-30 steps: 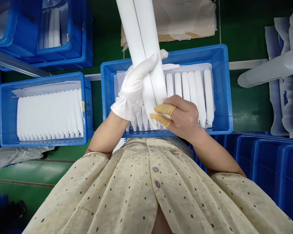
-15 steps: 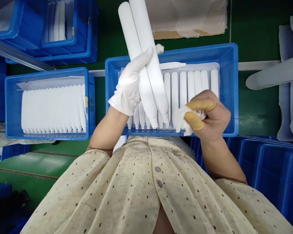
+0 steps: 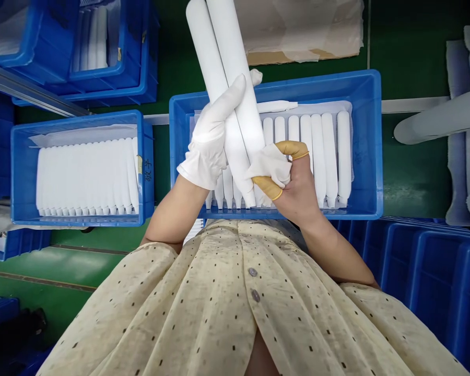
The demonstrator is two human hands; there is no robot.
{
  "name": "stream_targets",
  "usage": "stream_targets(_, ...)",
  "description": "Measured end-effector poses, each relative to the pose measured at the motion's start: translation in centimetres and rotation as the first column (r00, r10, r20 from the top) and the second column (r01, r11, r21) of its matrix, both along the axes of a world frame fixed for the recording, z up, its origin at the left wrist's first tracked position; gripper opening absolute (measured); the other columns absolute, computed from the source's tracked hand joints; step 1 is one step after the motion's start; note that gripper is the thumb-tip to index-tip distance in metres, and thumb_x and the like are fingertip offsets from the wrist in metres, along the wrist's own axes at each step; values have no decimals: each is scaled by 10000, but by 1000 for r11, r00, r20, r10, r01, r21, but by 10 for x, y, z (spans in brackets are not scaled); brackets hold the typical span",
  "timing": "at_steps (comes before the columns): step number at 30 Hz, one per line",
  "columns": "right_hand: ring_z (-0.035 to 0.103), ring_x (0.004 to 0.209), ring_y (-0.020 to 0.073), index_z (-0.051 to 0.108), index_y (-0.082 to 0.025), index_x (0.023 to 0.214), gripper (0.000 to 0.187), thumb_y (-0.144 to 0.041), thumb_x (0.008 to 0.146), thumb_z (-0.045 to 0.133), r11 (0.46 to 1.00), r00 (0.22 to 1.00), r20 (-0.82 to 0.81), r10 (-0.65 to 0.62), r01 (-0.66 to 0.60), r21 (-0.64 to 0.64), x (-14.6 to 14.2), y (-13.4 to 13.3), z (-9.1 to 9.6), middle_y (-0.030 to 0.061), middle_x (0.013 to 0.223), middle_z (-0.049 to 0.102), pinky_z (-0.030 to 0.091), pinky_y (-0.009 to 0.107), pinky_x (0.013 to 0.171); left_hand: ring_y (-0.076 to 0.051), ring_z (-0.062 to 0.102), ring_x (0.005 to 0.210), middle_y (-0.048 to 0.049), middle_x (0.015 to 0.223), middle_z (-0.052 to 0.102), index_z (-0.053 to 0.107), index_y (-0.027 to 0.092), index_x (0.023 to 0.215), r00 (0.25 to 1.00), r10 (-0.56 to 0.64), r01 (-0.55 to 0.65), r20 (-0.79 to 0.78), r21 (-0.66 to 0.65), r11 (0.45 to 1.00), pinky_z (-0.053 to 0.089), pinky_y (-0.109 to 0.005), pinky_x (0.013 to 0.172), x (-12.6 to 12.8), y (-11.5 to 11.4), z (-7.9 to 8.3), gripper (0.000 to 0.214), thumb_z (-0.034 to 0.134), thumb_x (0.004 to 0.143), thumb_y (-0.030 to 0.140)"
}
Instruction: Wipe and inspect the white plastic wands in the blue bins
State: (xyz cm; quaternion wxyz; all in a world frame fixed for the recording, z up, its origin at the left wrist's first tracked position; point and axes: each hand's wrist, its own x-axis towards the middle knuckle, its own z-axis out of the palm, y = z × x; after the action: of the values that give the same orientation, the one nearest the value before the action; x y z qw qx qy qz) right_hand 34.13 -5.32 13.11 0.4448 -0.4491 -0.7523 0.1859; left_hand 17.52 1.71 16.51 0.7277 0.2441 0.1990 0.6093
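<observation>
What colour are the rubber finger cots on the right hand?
The rubber finger cots are amber yellow, in the head view.

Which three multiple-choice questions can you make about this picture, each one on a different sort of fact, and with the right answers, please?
1. Where is the white cloth?
A. In the right hand
B. On the floor
C. On the cardboard

2. What colour are the finger cots on the right hand?
A. White
B. Yellow
C. Blue

3. What is the left hand doing?
A. Hanging empty
B. Lying on the floor
C. Gripping two white tubes

Answers:
1. A: the right hand pinches the cloth.
2. B: the cots show yellow on the thumb and forefinger.
3. C: the gloved fingers wrap around the tubes.
</observation>
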Motion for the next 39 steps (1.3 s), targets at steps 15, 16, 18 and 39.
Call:
stream_targets(15,711,735,181,481,-277,1235,353,-578,1103,354,995,998,-65,13,-20,-97,3,21,-7,10,845,613,572,309,570,-219,718,1112,-3,1072,793,785,281,896,840,321,-259,-437,196,946,578,-304,1009,-6,-7,-9,116,701,954,225)
stream_targets(16,707,708,176,478,-269,1220,382,-574,1116,272,988,993,-118,31,-48,-145,4,20,-7,12,829,619,564,302,548,-219,717,1121,3,1092,794,786,288,899,837,331,-268,-436,202,942,581,-298,997,-7,-7,-9,112,704,957,238)
stream_targets(18,693,649,162,470,-257,1211,424,-559,1125,184,971,972,-225,61,-110,-211,4,16,-5,15,830,636,539,284,490,-218,717,1137,11,1105,795,789,297,904,833,334,-276,-440,192,942,586,-290,969,-9,-7,-9,117,703,971,258)
stream_targets(39,623,715,146,673,-256,1023,467,-708,905,651,736,793,-601,-98,-348,-580,-26,12,6,-9,908,696,542,288,632,-30,680,735,17,879,633,622,64,1063,933,343,-344,110,-12,939,577,-166,813,-18,9,9,187,493,1112,190)
